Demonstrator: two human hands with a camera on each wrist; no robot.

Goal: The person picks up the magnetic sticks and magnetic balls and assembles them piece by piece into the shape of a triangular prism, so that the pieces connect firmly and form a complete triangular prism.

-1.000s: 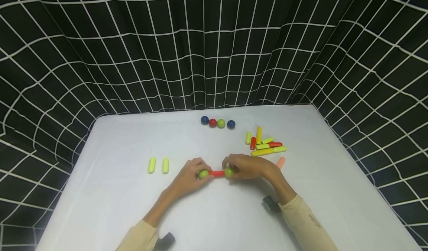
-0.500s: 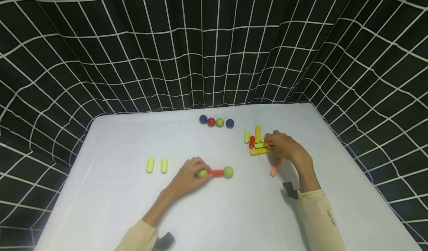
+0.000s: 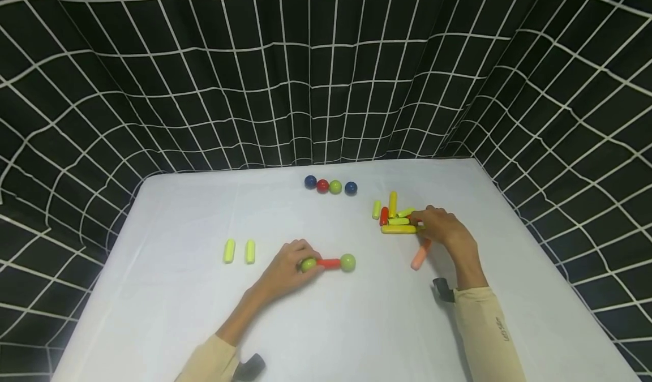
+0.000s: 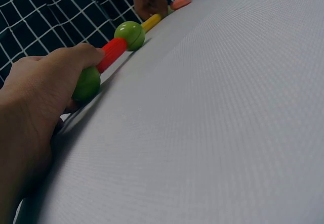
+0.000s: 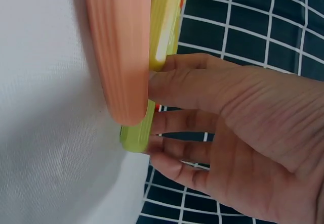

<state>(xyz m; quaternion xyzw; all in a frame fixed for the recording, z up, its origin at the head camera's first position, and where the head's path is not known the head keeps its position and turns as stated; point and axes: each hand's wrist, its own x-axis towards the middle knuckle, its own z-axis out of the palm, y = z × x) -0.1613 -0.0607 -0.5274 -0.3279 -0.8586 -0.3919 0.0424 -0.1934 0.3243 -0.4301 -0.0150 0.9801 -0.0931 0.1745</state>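
Note:
My left hand (image 3: 289,266) grips a green ball (image 4: 87,84) at the near end of a red stick (image 3: 330,263). A second green ball (image 3: 348,262) sits on the stick's other end, and this joined piece lies along the table. My right hand (image 3: 448,229) reaches into a group of coloured sticks. In the right wrist view its thumb and fingers lie against a light green stick (image 5: 134,139) and the end of a yellow stick (image 5: 161,37). A salmon stick (image 5: 121,57) partly covers the fingertips' contact, so whether they pinch anything is hidden.
Two light green sticks (image 3: 250,252) lie left of the left hand. Farther back sit blue, red and green balls (image 3: 323,186) in a row. More yellow, red and green sticks surround the right fingers. Gridded black cloth (image 3: 275,76) walls the white table (image 3: 326,331).
My right hand has let go of the right green ball and moved right to the stick group, shifting slightly there. The left hand keeps its grip in place.

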